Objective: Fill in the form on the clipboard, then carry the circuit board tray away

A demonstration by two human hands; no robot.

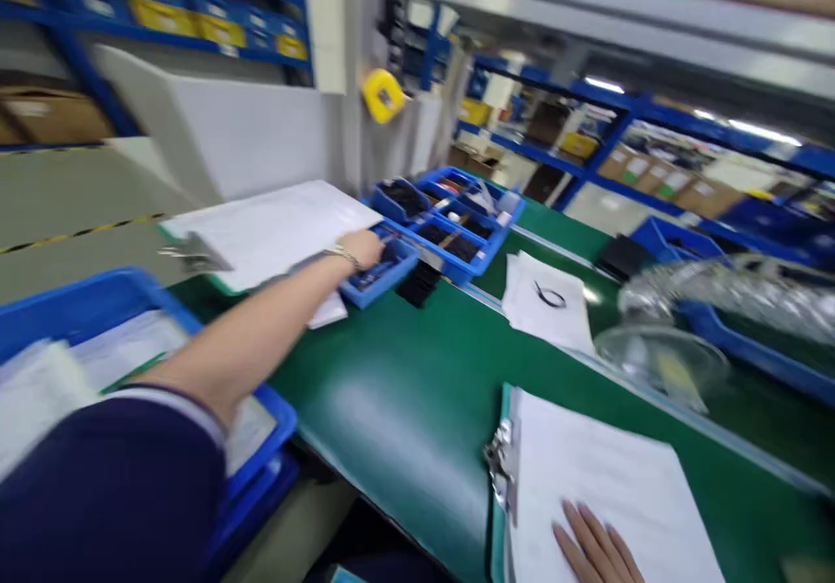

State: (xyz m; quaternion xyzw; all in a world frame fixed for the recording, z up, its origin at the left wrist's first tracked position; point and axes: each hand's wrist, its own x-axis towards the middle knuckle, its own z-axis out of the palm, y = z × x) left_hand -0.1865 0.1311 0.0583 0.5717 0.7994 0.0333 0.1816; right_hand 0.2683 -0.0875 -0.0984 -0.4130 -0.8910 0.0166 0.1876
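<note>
My left hand (364,247) is stretched far out over the green table (404,392), reaching into a small blue bin (378,277) of dark parts; its fingers are hidden and blurred. A bracelet circles that wrist. My right hand (597,548) lies flat with fingers stretched on white paper held by a clipboard (505,470) at the near edge.
More blue compartment bins (457,217) with dark parts stand behind the small one. A white sheet stack (274,231) lies at left, another sheet with a black loop (549,298) at centre. Clear plastic bags (718,304) lie at right, and a big blue crate (130,304) at near left.
</note>
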